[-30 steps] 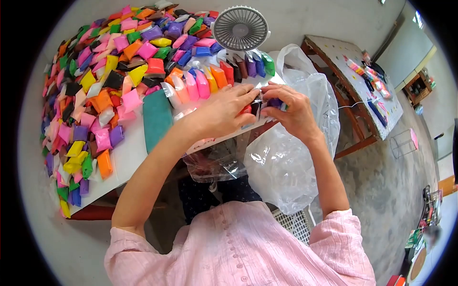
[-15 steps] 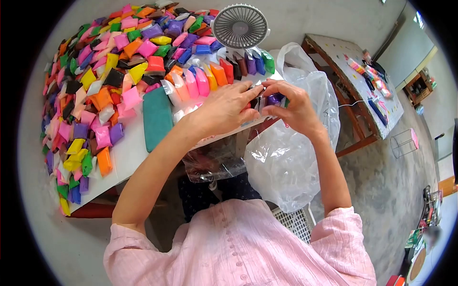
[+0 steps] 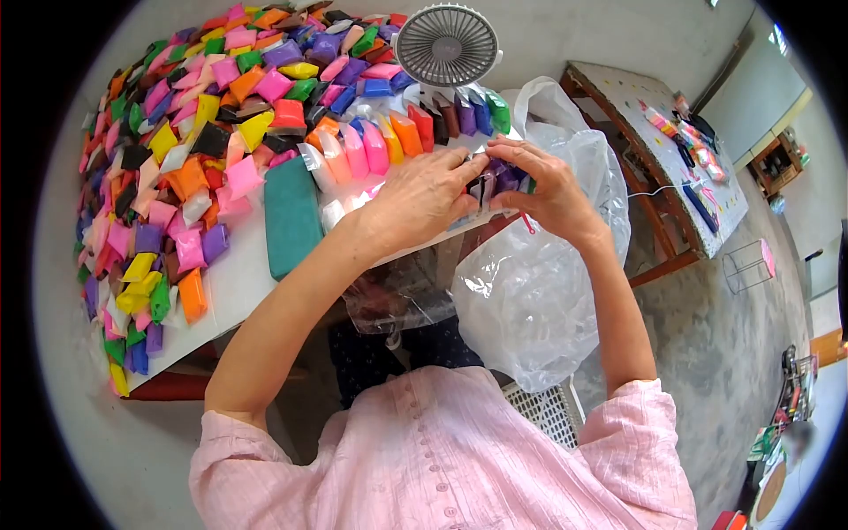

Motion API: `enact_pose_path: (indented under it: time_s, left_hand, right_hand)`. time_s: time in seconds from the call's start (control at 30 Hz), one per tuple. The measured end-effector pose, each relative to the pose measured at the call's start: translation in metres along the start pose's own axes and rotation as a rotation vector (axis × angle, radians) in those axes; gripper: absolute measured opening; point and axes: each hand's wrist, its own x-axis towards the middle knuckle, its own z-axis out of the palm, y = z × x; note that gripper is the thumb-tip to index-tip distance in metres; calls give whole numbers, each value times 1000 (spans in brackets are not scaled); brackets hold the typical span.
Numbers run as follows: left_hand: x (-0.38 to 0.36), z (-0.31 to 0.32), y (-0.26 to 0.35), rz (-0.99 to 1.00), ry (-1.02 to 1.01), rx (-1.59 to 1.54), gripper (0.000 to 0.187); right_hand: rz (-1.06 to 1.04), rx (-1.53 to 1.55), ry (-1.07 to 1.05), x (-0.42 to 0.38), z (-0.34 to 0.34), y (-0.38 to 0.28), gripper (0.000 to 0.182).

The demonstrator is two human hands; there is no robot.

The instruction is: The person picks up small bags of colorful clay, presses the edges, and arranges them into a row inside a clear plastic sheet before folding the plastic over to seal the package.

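At the table's front edge my left hand and my right hand close in from both sides on a row of small dark and purple packets. My left fingers cover part of this row; my right thumb and fingers curl round its purple end. Just behind stands a second row of upright packets, running from peach and pink through orange and red to blue and green. A teal block lies left of my left hand.
A heap of colourful packets covers the table's left side. Behind the rows stands a fan. A clear plastic bag hangs at the front right, with another table beyond it.
My right fingers have opened slightly and moved up, showing more of the purple packets. A small red strip now shows below my right hand.
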Motion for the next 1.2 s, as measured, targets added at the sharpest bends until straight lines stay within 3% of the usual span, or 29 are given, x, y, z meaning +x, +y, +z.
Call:
enact_pose_path:
  time_s: [0.13,0.43,0.63,0.83,0.93,1.03,1.2]
  left_hand:
    - [-1,3,-3,18,19,-4,55]
    - [0,5,-6,19,27,-11,54]
    - [0,5,-6,26,26,7,52]
    - [0,6,-5,45,40,26,51]
    - [1,9,-8,58,48,31,52]
    - [0,11,-9,66,53,21,53]
    - [0,10,-10,100,70,16,54]
  right_hand:
    - [-52,-135,73,0,-4,4,64]
    - [-16,-38,0,-1,2,5,66]
    - [32,-144,4,-2,7,-8,76]
    - [-2,-211,27,-2,9,-7,74]
    - [-96,-296,120,-9,6,-21,73]
    - [-318,-303,167,-28,-8,-42,73]
    - [-409,-564,-62,-70,0,-64,66]
